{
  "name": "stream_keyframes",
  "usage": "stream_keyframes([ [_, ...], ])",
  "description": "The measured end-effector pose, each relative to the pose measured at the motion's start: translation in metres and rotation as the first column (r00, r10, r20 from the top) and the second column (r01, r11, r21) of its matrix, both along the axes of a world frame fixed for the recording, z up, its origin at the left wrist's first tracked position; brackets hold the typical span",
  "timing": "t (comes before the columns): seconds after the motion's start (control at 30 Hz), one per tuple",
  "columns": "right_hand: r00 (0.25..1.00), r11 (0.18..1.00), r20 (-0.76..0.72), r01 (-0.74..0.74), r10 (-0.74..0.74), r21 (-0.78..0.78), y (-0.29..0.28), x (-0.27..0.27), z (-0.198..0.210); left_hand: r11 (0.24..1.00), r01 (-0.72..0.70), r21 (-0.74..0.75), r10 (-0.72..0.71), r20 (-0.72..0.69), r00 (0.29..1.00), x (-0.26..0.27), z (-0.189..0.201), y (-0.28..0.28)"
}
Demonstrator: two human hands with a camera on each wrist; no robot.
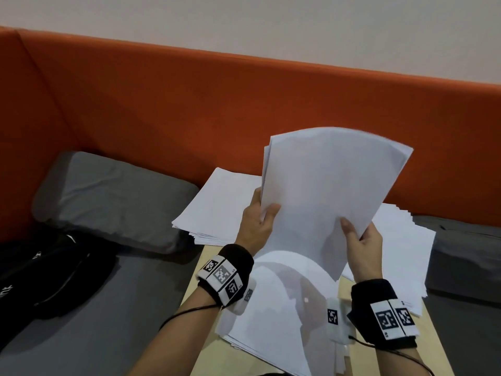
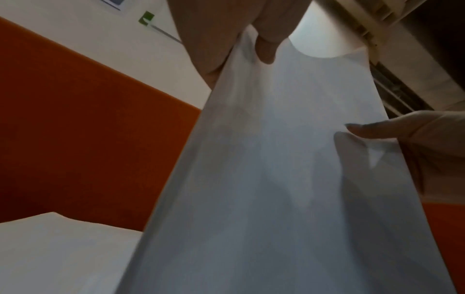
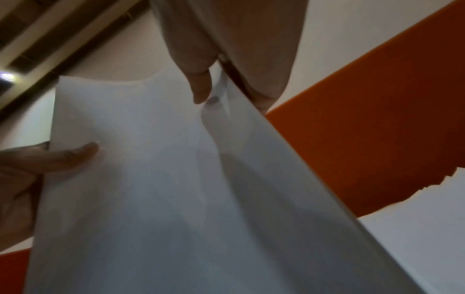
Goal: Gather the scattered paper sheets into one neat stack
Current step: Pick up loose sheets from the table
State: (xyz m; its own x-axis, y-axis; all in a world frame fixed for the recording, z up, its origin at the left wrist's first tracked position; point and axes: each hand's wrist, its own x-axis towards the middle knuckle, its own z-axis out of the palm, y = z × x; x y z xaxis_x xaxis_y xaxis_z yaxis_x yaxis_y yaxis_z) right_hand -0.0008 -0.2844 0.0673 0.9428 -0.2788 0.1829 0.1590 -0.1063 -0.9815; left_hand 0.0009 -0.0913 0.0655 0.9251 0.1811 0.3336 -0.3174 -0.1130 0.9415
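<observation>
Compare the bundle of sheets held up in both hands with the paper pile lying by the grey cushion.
The held bundle is raised off the table, upright and bowed; the far pile lies flat on the table.
The left hand and right hand pinch the held bundle at its sides; nothing touches the far pile.
The held bundle's top corners fan apart; the far pile's edges are stepped along its near side.
Both are plain white sheets.

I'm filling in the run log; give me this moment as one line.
left hand: grips raised white paper sheaf | right hand: grips same sheaf | loose white paper piles: on light wooden table | stack: unfinished
</observation>
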Motion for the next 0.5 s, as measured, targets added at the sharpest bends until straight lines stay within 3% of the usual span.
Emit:
stream_keyframes([
  [0.13,0.999,0.999,-0.045,-0.016,0.018,0.049,0.001,-0.004,-0.004,0.999,-0.032,-0.009,0.032,0.025,0.999,0.000,-0.003,0.003],
  [0.3,0.967,0.995,-0.254,-0.053,0.029,-0.089,-0.003,0.003,-0.035,1.000,-0.013,0.029,0.014,-0.034,0.999,-0.001,-0.021,0.001],
  [0.4,0.961,0.989,-0.268,0.027,-0.066,-0.147,-0.015,0.007,-0.043,0.999,-0.014,0.029,0.018,-0.135,0.991,0.001,-0.034,0.005],
  [0.5,0.919,0.967,-0.370,0.038,-0.133,-0.254,-0.032,0.009,-0.058,0.984,-0.005,0.179,0.065,-0.332,0.941,0.008,-0.063,0.015],
])
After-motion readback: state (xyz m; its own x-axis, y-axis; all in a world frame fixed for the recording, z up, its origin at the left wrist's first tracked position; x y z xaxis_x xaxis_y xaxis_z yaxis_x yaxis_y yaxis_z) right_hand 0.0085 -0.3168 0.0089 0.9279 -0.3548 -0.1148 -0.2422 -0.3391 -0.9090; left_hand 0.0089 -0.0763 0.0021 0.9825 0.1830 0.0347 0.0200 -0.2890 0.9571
